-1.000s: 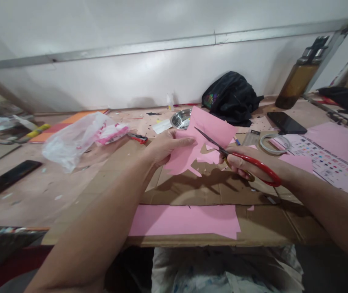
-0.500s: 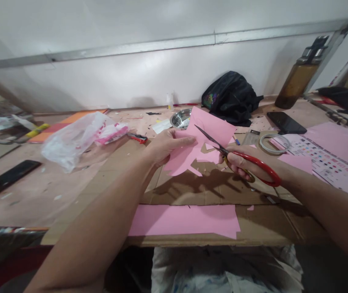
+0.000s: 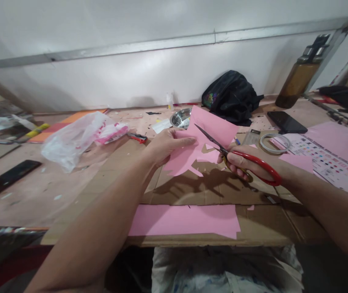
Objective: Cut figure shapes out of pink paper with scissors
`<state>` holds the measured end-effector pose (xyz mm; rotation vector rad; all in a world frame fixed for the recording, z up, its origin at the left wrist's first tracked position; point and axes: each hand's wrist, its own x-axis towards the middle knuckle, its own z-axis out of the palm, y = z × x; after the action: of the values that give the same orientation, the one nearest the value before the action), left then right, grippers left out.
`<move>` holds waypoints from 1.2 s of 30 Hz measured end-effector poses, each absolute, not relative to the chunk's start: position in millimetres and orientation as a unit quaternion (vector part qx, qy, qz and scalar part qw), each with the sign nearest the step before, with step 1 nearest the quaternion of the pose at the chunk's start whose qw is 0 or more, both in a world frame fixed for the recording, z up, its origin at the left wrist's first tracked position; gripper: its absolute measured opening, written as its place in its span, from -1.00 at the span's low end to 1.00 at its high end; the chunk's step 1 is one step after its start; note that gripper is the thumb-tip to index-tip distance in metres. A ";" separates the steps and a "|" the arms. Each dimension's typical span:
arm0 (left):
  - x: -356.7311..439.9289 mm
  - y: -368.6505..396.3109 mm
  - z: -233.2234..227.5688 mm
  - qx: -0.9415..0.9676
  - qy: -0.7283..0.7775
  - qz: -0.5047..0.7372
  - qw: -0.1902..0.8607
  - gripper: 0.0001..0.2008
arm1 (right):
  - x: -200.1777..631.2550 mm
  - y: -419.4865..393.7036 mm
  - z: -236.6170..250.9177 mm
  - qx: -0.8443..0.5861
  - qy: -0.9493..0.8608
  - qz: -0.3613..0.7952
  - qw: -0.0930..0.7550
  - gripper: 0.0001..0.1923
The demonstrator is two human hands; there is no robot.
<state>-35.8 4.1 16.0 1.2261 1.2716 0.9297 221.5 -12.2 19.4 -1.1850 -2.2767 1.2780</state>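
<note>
Pink paper (image 3: 189, 156) hangs pinched in the left hand (image 3: 164, 145), thumb on top, fingers (image 3: 187, 141) closed on its edge. Just right of them, the right hand (image 3: 242, 162) grips red-handled scissors (image 3: 237, 154), blades nearly shut inside the sheet. Beyond sit a steel bowl (image 3: 180, 118) and black bag (image 3: 230, 97) on the desk (image 3: 70, 179). The loosely held sheet could buckle and tear; the blade tip lies near the left fingers. Against a second ago, little differs: the scissors sit slightly higher.

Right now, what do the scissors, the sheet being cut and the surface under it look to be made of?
Scissors: dark, dull metal blades, glossy red handles that look like plastic. Pink sheet: thin matte paper, flexing where the left hand holds it. Surface below: brown corrugated cardboard, judging by its fold lines and flap edges.
</note>
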 end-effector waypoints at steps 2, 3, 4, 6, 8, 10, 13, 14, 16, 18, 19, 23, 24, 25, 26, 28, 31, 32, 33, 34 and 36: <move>-35.3 3.5 16.2 0.511 0.543 0.391 0.540 -0.76 | 222.6 -11.3 17.8 -0.401 -0.789 0.444 0.141 -0.44; -35.1 3.4 16.2 0.509 0.547 0.390 0.538 -0.75 | 223.5 -10.6 16.6 -0.395 -0.788 0.448 0.147 -0.44; -34.9 3.4 16.2 0.508 0.548 0.389 0.538 -0.74 | 224.5 -9.9 15.2 -0.391 -0.787 0.453 0.150 -0.44; -34.9 3.6 15.8 0.507 0.542 0.391 0.544 -0.72 | 226.3 -8.7 12.3 -0.389 -0.784 0.460 0.154 -0.45; -34.9 3.5 15.7 0.505 0.528 0.395 0.557 -0.73 | 227.1 -8.1 9.9 -0.390 -0.779 0.464 0.159 -0.45; -34.6 2.7 16.1 0.502 0.524 0.397 0.562 -0.75 | 226.3 -8.4 8.9 -0.391 -0.774 0.470 0.166 -0.45; -33.4 1.2 17.7 0.499 0.534 0.391 0.559 -0.79 | 223.2 -10.0 11.1 -0.395 -0.768 0.474 0.171 -0.39; -33.0 0.8 18.3 0.500 0.535 0.390 0.558 -0.80 | 222.1 -10.6 12.5 -0.396 -0.769 0.472 0.171 -0.37; -32.4 0.4 19.3 0.503 0.536 0.391 0.554 -0.83 | 220.6 -11.5 15.3 -0.401 -0.774 0.462 0.165 -0.33; -32.3 0.5 19.8 0.506 0.541 0.395 0.543 -0.83 | 220.5 -11.5 16.9 -0.399 -0.783 0.452 0.154 -0.32; -32.5 0.7 19.7 0.507 0.543 0.395 0.540 -0.83 | 221.0 -11.2 16.9 -0.396 -0.787 0.448 0.151 -0.32; -35.0 3.1 16.2 0.507 0.549 0.391 0.538 -0.76 | 224.0 -9.2 13.5 -0.379 -0.794 0.449 0.155 -0.35; -35.7 4.1 14.9 0.504 0.553 0.393 0.535 -0.72 | 224.6 -9.0 12.9 -0.375 -0.795 0.451 0.156 -0.37; -36.5 5.0 13.5 0.501 0.557 0.397 0.530 -0.67 | 224.9 -9.1 12.7 -0.371 -0.795 0.454 0.156 -0.38; -37.0 5.8 12.4 0.498 0.560 0.402 0.527 -0.63 | 224.9 -9.4 13.0 -0.369 -0.794 0.457 0.154 -0.39; -37.5 6.7 10.9 0.495 0.560 0.409 0.524 -0.57 | 224.1 -10.4 14.8 -0.376 -0.792 0.458 0.147 -0.39; -36.8 6.3 11.0 0.494 0.556 0.409 0.529 -0.55 | 222.5 -11.8 17.2 -0.395 -0.785 0.457 0.137 -0.36; -36.4 6.0 11.3 0.493 0.557 0.408 0.530 -0.55 | 222.2 -12.0 17.2 -0.397 -0.785 0.456 0.138 -0.35; -36.1 5.7 11.4 0.492 0.557 0.408 0.530 -0.55 | 222.0 -11.9 16.8 -0.395 -0.786 0.455 0.139 -0.34; -35.9 5.6 11.3 0.492 0.556 0.408 0.531 -0.55 | 222.1 -11.8 16.2 -0.391 -0.787 0.455 0.142 -0.34; -35.9 5.6 10.6 0.492 0.558 0.408 0.529 -0.55 | 222.6 -11.2 14.5 -0.384 -0.787 0.461 0.143 -0.34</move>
<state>-35.9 5.6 10.6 1.1754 1.3338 0.9742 222.6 -11.2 14.5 -1.1063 -2.2692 1.3304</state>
